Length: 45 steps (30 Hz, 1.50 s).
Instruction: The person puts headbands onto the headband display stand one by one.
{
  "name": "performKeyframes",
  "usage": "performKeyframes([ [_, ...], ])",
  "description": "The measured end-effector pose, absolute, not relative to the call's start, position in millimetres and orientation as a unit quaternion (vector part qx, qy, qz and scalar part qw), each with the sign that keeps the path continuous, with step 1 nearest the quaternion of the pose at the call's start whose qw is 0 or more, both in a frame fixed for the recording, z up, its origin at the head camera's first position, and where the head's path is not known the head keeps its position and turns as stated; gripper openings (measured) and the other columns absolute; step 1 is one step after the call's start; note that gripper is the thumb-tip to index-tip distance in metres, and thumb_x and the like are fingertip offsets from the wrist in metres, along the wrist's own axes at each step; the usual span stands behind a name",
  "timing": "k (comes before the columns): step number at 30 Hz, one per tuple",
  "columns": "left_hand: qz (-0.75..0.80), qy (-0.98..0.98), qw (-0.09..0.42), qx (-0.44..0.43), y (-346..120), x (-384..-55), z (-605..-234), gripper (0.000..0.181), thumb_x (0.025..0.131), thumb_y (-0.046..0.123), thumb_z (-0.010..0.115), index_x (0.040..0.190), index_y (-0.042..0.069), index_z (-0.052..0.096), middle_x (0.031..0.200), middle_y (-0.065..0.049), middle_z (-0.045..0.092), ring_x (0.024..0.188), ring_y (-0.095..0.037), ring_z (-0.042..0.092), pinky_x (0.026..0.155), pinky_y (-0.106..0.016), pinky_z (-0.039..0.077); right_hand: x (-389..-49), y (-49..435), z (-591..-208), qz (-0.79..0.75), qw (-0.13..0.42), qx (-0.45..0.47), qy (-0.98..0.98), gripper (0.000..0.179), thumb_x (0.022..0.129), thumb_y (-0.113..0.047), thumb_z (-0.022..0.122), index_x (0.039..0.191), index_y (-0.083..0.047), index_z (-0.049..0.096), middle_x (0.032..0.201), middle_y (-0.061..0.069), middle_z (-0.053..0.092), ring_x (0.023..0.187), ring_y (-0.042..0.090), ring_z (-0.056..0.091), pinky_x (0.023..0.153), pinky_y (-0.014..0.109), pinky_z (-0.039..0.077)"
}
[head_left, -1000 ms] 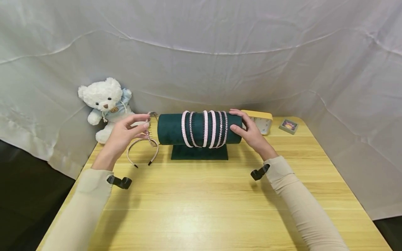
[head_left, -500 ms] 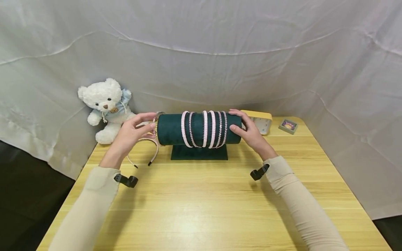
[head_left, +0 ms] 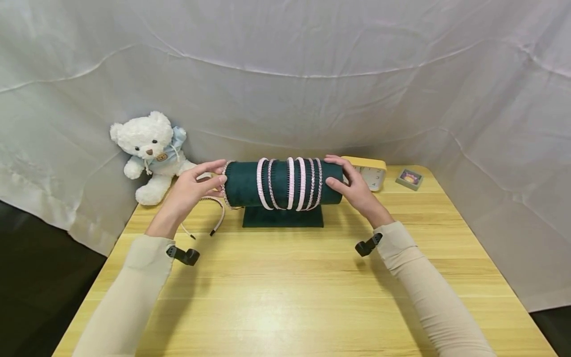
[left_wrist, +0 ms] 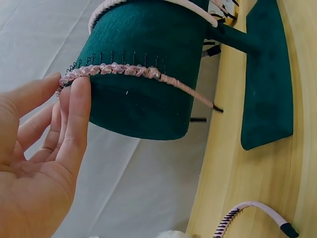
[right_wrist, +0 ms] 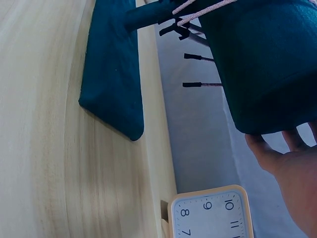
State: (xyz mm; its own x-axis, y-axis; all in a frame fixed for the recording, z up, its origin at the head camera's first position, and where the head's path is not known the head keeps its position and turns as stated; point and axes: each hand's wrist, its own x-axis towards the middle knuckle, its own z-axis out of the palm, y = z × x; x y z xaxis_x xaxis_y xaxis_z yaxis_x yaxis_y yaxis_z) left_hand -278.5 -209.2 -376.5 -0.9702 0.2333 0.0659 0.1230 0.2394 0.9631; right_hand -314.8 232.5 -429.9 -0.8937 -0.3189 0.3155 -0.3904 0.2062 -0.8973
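Note:
A dark green velvet headband stand (head_left: 243, 183), a horizontal roll on a flat base, bears several pink headbands (head_left: 291, 183) side by side. At the roll's left end my left hand (head_left: 189, 188) pinches a beaded pink headband (left_wrist: 124, 70) between thumb and fingers. This band curves over the roll, its comb teeth showing and its lower tip hanging past the roll. My right hand (head_left: 357, 191) grips the roll's right end, thumb in front and fingers over the top. In the right wrist view, its fingertips (right_wrist: 257, 144) touch the roll's end edge.
A pink headband (head_left: 220, 224) lies on the wooden table (head_left: 285, 282) behind my left wrist. A white teddy bear (head_left: 147, 136) sits back left. Behind my right hand stands a yellow-framed clock (head_left: 373, 176), with a small grey box (head_left: 409, 179) farther right.
My left hand has moved right with the beaded headband, bringing it from beside the roll onto its left end. My right hand has stayed in place on the roll.

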Motion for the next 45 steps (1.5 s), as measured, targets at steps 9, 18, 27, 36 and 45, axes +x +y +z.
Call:
performKeyframes([
  [9, 0.579, 0.804, 0.038, 0.127, -208, -282, -375, 0.056, 0.108, 0.028, 0.072, 0.159, 0.014, 0.057, 0.109, -0.002, 0.055, 0.093, -0.013, 0.068, 0.083, -0.034, 0.067, -314, 233, -430, 0.588, 0.028, 0.229, -0.776, 0.057, 0.109, -0.02, 0.066, 0.162, -0.017, 0.047, 0.174, -0.001, 0.037, 0.151, 0.031, 0.043, 0.112, 0.037, 0.048],
  [18, 0.514, 0.843, -0.023, 0.159, -214, -282, -381, 0.051, 0.111, 0.036, 0.065, 0.158, 0.019, 0.059, 0.143, -0.007, 0.06, 0.122, -0.025, 0.061, 0.1, -0.03, 0.058, -316, 233, -430, 0.587, 0.027, 0.231, -0.775, 0.054, 0.108, -0.02, 0.066, 0.16, -0.024, 0.051, 0.173, -0.003, 0.037, 0.152, 0.029, 0.043, 0.115, 0.044, 0.046],
  [27, 0.507, 0.824, -0.064, 0.245, -218, -293, -404, 0.043, 0.112, 0.014, 0.062, 0.155, 0.009, 0.061, 0.166, -0.009, 0.051, 0.154, -0.02, 0.047, 0.113, -0.018, 0.045, -315, 233, -430, 0.585, 0.027, 0.23, -0.777, 0.055, 0.108, -0.02, 0.066, 0.161, -0.024, 0.05, 0.173, -0.003, 0.037, 0.154, 0.029, 0.041, 0.12, 0.055, 0.042],
  [36, 0.511, 0.82, -0.085, 0.246, -212, -297, -406, 0.04, 0.111, 0.013, 0.064, 0.151, 0.009, 0.064, 0.163, -0.009, 0.055, 0.152, -0.017, 0.049, 0.121, -0.041, 0.046, -314, 233, -429, 0.585, 0.026, 0.227, -0.778, 0.055, 0.108, -0.021, 0.066, 0.161, -0.024, 0.049, 0.174, -0.003, 0.036, 0.153, 0.029, 0.041, 0.119, 0.054, 0.044],
  [45, 0.502, 0.824, -0.083, 0.249, -204, -301, -407, 0.04, 0.111, 0.016, 0.065, 0.151, 0.012, 0.065, 0.163, -0.007, 0.055, 0.154, -0.026, 0.046, 0.124, -0.056, 0.039, -314, 232, -430, 0.583, 0.026, 0.225, -0.781, 0.057, 0.108, -0.021, 0.066, 0.162, -0.019, 0.048, 0.174, -0.002, 0.036, 0.153, 0.03, 0.041, 0.117, 0.049, 0.044],
])
